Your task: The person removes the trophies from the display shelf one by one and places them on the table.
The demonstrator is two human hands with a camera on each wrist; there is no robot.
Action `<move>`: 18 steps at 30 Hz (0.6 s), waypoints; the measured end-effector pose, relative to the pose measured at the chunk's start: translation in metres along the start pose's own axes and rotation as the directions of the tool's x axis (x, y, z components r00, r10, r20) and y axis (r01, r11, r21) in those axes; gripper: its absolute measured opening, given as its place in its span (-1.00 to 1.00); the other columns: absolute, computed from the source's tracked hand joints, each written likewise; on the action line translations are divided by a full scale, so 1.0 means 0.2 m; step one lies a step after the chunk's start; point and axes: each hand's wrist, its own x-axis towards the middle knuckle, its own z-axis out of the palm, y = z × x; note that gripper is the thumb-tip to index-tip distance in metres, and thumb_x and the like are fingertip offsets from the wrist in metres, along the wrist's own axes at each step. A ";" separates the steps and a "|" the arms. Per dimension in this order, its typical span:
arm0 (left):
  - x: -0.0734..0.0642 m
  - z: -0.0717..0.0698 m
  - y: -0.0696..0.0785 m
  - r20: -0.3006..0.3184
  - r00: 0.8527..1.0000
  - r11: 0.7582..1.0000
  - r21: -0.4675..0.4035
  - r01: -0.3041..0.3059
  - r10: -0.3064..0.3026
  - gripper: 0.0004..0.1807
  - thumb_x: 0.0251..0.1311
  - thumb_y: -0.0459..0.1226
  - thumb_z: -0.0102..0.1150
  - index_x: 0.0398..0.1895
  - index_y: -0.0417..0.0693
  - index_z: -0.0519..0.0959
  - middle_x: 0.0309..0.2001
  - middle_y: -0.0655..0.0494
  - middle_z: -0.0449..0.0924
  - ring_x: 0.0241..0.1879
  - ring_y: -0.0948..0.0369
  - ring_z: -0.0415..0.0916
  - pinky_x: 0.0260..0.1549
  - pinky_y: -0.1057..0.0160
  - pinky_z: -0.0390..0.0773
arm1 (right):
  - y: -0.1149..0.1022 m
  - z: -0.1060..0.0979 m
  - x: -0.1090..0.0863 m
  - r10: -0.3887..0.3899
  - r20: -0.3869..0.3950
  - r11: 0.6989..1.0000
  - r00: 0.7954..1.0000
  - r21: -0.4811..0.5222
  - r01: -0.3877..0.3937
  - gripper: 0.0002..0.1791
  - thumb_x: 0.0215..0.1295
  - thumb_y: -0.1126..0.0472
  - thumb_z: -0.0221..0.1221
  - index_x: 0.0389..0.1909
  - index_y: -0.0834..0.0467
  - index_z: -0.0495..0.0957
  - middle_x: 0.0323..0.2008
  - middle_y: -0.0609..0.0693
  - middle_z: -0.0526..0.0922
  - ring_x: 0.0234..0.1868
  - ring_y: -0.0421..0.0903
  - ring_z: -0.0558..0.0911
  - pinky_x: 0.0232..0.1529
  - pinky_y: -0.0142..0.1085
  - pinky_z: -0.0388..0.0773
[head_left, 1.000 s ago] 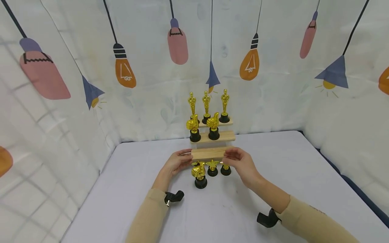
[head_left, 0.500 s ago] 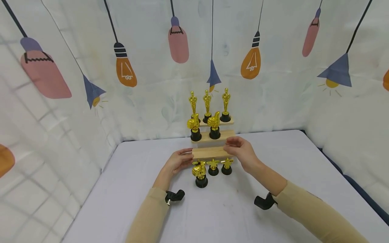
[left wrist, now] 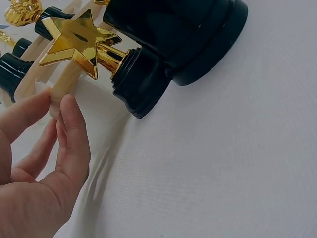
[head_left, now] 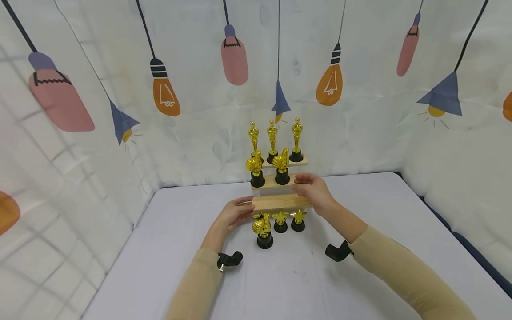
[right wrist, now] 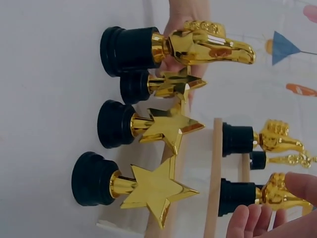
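Note:
A stepped wooden stand (head_left: 282, 202) rises in tiers on the table, seen mid-frame in the head view. My left hand (head_left: 236, 212) pinches the left end of its lowest plank (left wrist: 62, 91) between thumb and fingers. My right hand (head_left: 314, 191) hovers by the right end of the middle tier, fingers loosely bent. In the right wrist view its fingers (right wrist: 252, 218) are close to a gold thumbs-up trophy (right wrist: 273, 193) on that tier. Another thumbs-up trophy (head_left: 256, 169) shares the tier. Three gold figure trophies (head_left: 296, 138) stand on the top tier.
Three star trophies (head_left: 280, 221) stand on the white table (head_left: 192, 200) before the stand. One thumbs-up trophy (head_left: 263, 229) stands in front of the left star. A cloth printed with lamps (head_left: 192, 146) hangs behind the table.
My right hand has moved from the lowest plank's right end up and back to the middle tier. The left hand stays at the lowest plank.

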 end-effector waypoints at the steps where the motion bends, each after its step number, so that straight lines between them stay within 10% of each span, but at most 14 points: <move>1: 0.00 0.00 0.00 0.000 1.000 1.000 0.001 -0.001 0.001 -0.43 0.33 -0.48 0.28 0.40 -0.29 0.43 0.20 -0.23 0.54 -0.10 0.13 0.67 -0.08 0.24 0.70 | 0.00 0.00 0.01 -0.001 -0.001 1.000 1.000 -0.001 0.001 -0.45 0.40 0.31 0.27 0.36 0.33 0.38 0.24 0.22 0.49 0.16 0.04 0.52 0.24 -0.13 0.52; 18: -0.02 0.01 0.00 0.013 1.000 1.000 0.004 -0.017 0.017 -0.43 0.35 -0.48 0.25 0.41 -0.35 0.39 0.19 -0.27 0.53 -0.10 0.10 0.68 -0.08 0.23 0.70 | 0.00 0.03 0.15 -0.016 -0.014 0.999 1.000 0.049 0.016 -0.45 0.43 0.35 0.24 0.36 0.37 0.34 0.21 0.25 0.42 0.12 0.05 0.53 0.30 -0.06 0.48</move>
